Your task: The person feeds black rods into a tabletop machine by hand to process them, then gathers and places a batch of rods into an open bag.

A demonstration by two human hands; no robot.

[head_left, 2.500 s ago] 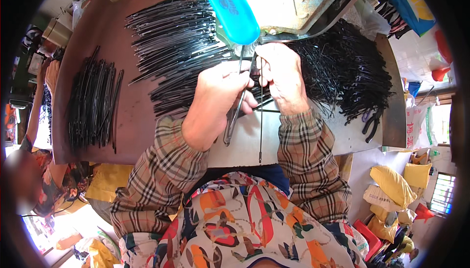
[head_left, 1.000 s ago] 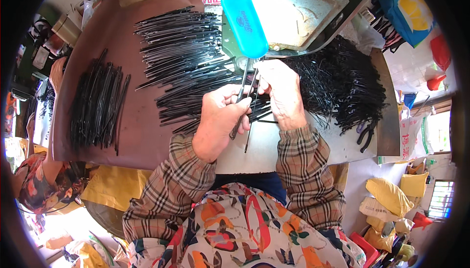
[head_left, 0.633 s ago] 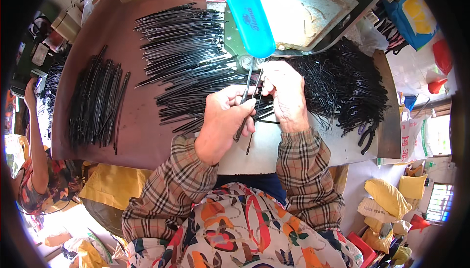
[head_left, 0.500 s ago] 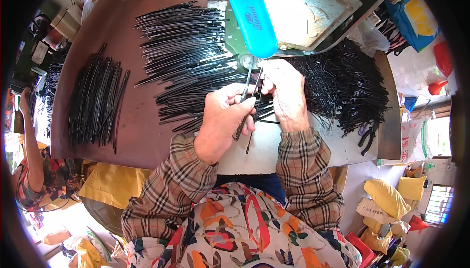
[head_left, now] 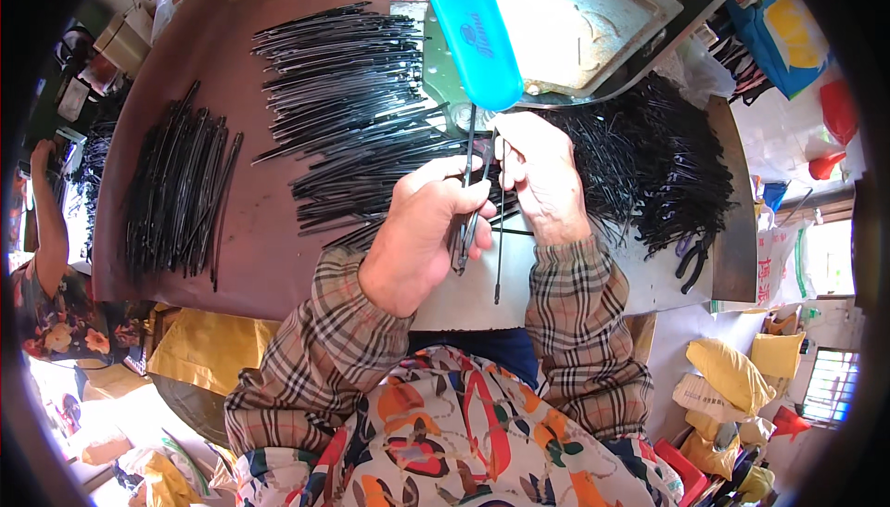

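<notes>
My left hand (head_left: 413,234) is closed around a slim hand tool (head_left: 461,252) with dark handles, which looks like cutters or pliers; its tip is partly hidden by my fingers. My right hand (head_left: 542,173) pinches a thin black rod (head_left: 501,257) that hangs down between the two hands, its lower end above the pale worktop (head_left: 464,308). Left of my hands lie rows of similar black rods (head_left: 348,71). A heap of tangled black strips (head_left: 672,155) is to the right of my right hand.
A separate bundle of black rods (head_left: 181,196) lies on the brown sheet (head_left: 255,238). A blue paddle-shaped object (head_left: 477,44) hangs over the worktop beyond my hands. Dark-handled pliers (head_left: 693,261) rest at the right edge. Another person's arm (head_left: 51,220) shows at far left.
The black rod in my right hand has swung to nearly vertical and stands apart from the tool. My left hand has turned slightly, showing the tool's two handles. The other person's arm has shifted.
</notes>
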